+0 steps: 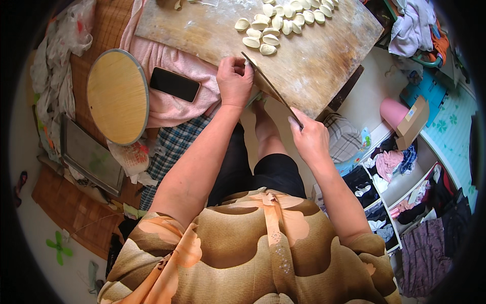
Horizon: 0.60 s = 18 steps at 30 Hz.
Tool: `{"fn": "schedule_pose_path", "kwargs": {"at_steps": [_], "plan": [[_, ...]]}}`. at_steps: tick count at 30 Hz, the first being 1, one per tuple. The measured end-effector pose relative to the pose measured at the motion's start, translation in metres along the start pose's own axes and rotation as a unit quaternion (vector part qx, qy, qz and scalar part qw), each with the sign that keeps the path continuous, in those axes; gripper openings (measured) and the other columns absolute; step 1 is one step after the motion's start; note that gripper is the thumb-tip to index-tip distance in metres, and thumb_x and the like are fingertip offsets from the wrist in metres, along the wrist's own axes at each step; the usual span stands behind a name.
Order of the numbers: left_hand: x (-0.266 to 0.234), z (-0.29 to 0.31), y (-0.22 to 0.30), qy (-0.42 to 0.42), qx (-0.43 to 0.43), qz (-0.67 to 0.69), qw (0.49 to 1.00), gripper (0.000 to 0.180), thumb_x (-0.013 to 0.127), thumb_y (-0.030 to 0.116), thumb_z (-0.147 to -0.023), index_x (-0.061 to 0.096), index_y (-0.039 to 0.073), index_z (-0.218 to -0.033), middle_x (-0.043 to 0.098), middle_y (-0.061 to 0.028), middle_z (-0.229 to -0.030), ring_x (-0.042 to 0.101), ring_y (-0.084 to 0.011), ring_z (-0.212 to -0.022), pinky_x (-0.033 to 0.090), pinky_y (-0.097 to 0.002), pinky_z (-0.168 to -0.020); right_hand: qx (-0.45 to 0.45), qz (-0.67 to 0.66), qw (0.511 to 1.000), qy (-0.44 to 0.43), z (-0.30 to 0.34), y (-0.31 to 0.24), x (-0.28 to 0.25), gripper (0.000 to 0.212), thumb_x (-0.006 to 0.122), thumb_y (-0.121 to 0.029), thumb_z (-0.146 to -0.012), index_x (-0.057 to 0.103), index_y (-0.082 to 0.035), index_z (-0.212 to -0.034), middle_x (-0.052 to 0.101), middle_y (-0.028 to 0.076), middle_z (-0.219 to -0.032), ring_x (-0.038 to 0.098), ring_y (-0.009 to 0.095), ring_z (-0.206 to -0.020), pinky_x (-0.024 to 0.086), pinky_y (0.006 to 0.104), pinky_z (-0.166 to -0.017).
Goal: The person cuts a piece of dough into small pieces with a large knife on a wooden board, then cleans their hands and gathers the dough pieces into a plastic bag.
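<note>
The board (202,30), spread across the top of the frame, is the biggest surface here; steady work calls for keeping it from shifting. Just below its near edge, the left hand (235,81) is curled, fingertips pinched at the tool's far end; whether a scrap of dough sits there, I cannot tell. The right hand (310,137), right of centre, grips the near end. The thin dark tool (273,90) slants between them, perhaps a blade seen edge-on; if so, light, even pressure and fingertips clear of its edge would serve best. The dough pieces (268,49) lie at upper centre, out of both hands' grasp; their soft-looking ovals would probably deform under a stray wrist.

As for writing, the bag (130,156) at left carries red print, too small to read. The phone (174,84) at upper left shows a dark screen without text.
</note>
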State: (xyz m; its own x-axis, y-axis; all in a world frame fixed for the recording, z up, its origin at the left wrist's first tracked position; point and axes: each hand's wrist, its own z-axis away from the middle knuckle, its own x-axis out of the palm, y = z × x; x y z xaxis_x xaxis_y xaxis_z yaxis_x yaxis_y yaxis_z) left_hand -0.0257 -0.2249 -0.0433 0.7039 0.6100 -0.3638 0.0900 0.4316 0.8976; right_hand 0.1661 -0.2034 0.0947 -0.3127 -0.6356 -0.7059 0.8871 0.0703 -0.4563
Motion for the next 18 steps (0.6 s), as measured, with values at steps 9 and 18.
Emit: {"fn": "schedule_pose_path", "kwargs": {"at_steps": [9, 18], "plan": [[0.001, 0.0, 0.01, 0.007, -0.006, -0.001, 1.0, 0.014, 0.068, 0.003, -0.079, 0.056, 0.001, -0.084, 0.057, -0.0116, -0.082, 0.06, -0.0213, -0.06, 0.05, -0.0325, -0.059, -0.032, 0.056, 0.998, 0.006, -0.025, -0.015, 0.002, 0.029, 0.064, -0.02, -0.084, 0.069, -0.016, -0.112, 0.067, 0.021, -0.085, 0.065, 0.041, -0.078, 0.052, 0.0474, -0.072], [0.001, -0.002, 0.005, 0.018, 0.062, -0.027, 0.998, 0.015, 0.068, 0.003, -0.074, 0.057, 0.0, -0.083, 0.058, -0.0138, -0.082, 0.059, -0.0308, -0.072, 0.05, -0.0385, -0.066, -0.072, 0.103, 0.992, -0.023, -0.081, -0.057, 0.013, 0.019, 0.062, -0.019, -0.083, 0.07, -0.013, -0.099, 0.067, 0.022, -0.079, 0.065, 0.043, -0.077, 0.052, 0.0506, -0.071]]}}
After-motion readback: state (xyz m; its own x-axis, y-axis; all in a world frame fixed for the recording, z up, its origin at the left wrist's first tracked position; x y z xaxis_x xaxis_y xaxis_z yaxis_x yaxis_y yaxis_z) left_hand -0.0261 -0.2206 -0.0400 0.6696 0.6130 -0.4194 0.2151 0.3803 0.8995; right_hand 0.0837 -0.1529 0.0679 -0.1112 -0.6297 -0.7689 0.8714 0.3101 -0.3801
